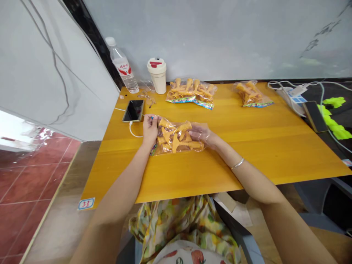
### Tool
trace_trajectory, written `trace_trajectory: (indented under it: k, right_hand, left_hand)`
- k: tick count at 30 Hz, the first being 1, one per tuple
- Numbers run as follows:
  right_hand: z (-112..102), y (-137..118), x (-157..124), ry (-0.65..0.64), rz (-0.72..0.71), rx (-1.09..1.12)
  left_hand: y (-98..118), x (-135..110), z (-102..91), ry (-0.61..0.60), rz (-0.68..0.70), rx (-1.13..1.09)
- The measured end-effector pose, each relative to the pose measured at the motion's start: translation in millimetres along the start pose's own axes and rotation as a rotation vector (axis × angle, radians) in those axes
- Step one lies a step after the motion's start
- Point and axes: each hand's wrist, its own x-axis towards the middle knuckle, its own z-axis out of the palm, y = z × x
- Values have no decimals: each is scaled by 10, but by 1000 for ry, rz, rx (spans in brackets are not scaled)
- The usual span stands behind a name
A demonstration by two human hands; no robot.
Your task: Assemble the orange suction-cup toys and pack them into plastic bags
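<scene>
A clear plastic bag (pixel 183 138) of several orange plastic pieces, with flared ends and T-shaped parts, lies on the yellow wooden table in front of me. My left hand (pixel 150 129) is closed on the bag's left end, where a coloured printed strip shows below it. At the opposite end is my right hand (pixel 200 132), its fingers stretched out toward the orange pieces. Shiny film shows over those fingers, so they appear to be inside the bag. The tips of my left fingers are partly hidden.
Behind stand a water bottle (pixel 123 68) and a white lidded cup (pixel 157 76). Two similar bags (pixel 189 93) lie beside the cup, another bag (pixel 251 94) farther right. A charging phone (pixel 133 110) and glasses (pixel 147 99) lie left. A power strip (pixel 294 97) is right.
</scene>
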Motion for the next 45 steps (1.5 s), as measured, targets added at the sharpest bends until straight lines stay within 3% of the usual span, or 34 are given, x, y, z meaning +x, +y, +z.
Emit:
trace_trajectory:
  k: [3,8,14,19,23,25,30,36,45]
  right_hand:
    - [37,-20,-22,-33,83,59]
    - [73,-39,-35,-60,-33,19]
    - [90,5,-19,-23,5,25]
    - [168,76,4,15,-85,-42]
    - [214,100,-6,-2,-9,9]
    - [226,103,-8,4,22,6]
    - [277,118,24,89,-83,-54]
    - [351,132,24,189,-165,-103]
    - [93,116,60,194,-228,-234]
  left_hand:
    - [-4,-22,15,-2,35,-4]
    - [5,-69,46,12,102,1]
    - [15,-86,44,70,131,70]
    - [3,-69,37,129,179,98]
    - [-38,-54,44,161,225,42]
    - [-56,-54,54,150,230,13]
    - [-47,-81,86,59,244,-14]
    - [3,-86,77,63,257,74]
    - [162,30,-166,222,324,364]
